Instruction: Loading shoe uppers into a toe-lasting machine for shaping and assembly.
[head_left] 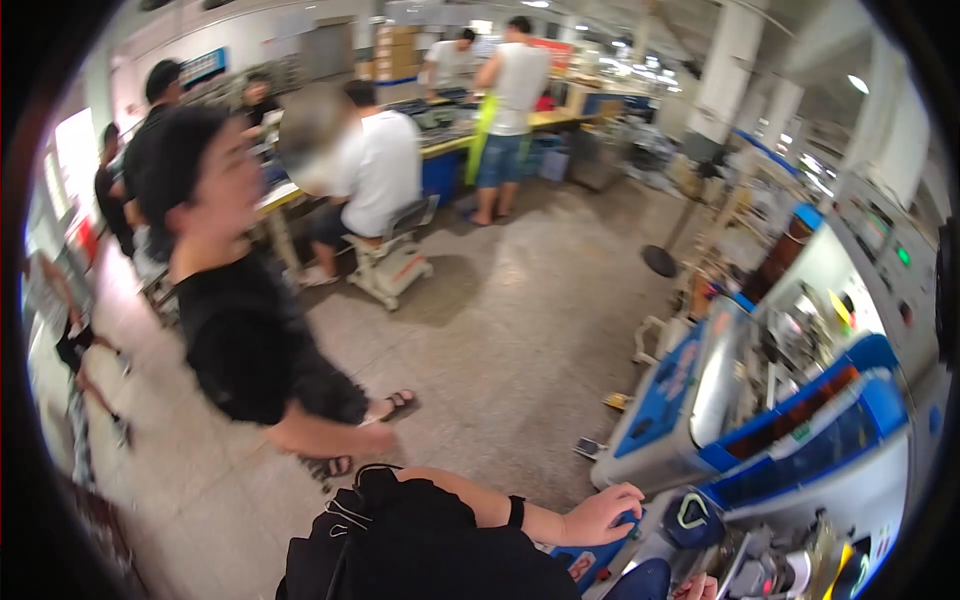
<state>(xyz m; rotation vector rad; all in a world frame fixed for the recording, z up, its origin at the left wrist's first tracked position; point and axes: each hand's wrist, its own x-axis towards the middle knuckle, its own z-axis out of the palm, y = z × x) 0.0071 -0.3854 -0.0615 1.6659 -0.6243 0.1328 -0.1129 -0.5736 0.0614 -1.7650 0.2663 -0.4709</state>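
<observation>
My left hand (603, 515), with a black band on the wrist, reaches to the machine at lower right. Its fingers curl over a blue part on the machine's near side (590, 560). Only some fingers of my right hand (697, 588) show at the lower edge, among the machine's parts; what they touch is hidden. Between and beside the hands are a dark blue rounded piece (692, 520) with a pale loop on it and a second dark blue rounded piece (642, 580). Metal fittings (770, 565) lie to their right.
A person in black (250, 330) stands close on my left. A second blue-and-grey machine (690, 390) is ahead on the right, near a control panel (885, 245). Farther off, several people work at a long table (450, 145); one sits on a wheeled chair (388, 265).
</observation>
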